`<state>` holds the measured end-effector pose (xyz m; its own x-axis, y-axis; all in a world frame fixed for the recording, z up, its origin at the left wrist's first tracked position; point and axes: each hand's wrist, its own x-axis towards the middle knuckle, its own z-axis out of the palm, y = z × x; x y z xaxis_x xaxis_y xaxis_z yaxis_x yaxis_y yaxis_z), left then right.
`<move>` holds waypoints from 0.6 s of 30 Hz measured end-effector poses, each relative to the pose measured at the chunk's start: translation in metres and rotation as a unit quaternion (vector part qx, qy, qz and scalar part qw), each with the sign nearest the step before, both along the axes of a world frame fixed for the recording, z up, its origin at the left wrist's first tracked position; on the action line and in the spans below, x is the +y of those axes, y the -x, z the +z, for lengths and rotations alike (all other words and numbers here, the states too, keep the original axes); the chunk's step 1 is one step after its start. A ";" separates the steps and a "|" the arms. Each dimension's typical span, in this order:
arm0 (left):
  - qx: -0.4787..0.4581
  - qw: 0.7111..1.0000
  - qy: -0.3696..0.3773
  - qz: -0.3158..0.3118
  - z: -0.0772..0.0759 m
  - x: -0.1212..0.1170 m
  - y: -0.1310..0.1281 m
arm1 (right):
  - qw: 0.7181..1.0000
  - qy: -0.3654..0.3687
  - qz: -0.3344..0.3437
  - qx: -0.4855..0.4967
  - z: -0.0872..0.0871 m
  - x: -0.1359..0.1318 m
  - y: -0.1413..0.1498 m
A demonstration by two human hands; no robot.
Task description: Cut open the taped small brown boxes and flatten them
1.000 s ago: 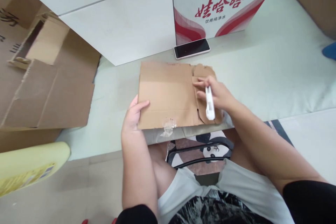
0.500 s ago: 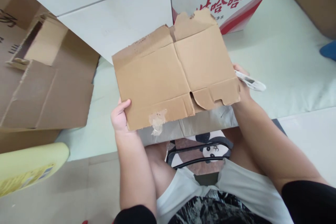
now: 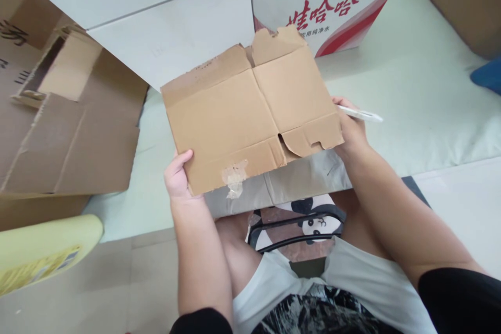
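A flattened piece of brown cardboard [image 3: 223, 115] is held up at a tilt in front of me, with creases, torn flaps and a bit of clear tape [image 3: 235, 177] on its lower edge. My left hand [image 3: 179, 175] grips its lower left corner, thumb on the near face and fingers hidden behind. At the right edge, my right hand [image 3: 352, 128] is closed around a slim white utility knife [image 3: 362, 113], which points out to the right. Some of that hand's fingers are behind the cardboard, so whether they also pinch it is hard to see.
Behind the cardboard stand a white box [image 3: 176, 26] and a white-and-red water carton [image 3: 332, 15]. Brown boxes [image 3: 105, 130] are stacked at left, near a yellow-green container [image 3: 50, 250]. A pale green cloth [image 3: 422, 125] covers the surface. A panda-print item [image 3: 297, 224] sits between my legs.
The cardboard's right side has moved left and slightly down with my right hand, and the knife has turned edge-on. My left hand has barely moved.
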<state>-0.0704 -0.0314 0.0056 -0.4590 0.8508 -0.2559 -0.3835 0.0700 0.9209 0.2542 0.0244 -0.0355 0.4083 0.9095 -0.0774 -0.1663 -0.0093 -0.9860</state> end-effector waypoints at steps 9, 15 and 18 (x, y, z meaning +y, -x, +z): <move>-0.014 0.999 0.028 0.011 0.002 0.002 -0.003 | 0.996 0.056 0.054 0.049 -0.004 -0.001 0.001; 0.004 1.000 -0.001 -0.023 0.004 0.002 -0.006 | 0.982 0.042 0.164 0.088 0.010 -0.007 0.003; 0.010 1.000 0.001 -0.027 0.005 0.002 -0.006 | 0.976 0.044 0.192 0.092 0.013 -0.008 0.005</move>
<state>-0.0644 -0.0293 0.0106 -0.4180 0.8736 -0.2490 -0.3614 0.0916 0.9279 0.2496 0.0161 -0.0229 0.0097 0.9795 -0.2011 -0.3075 -0.1884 -0.9327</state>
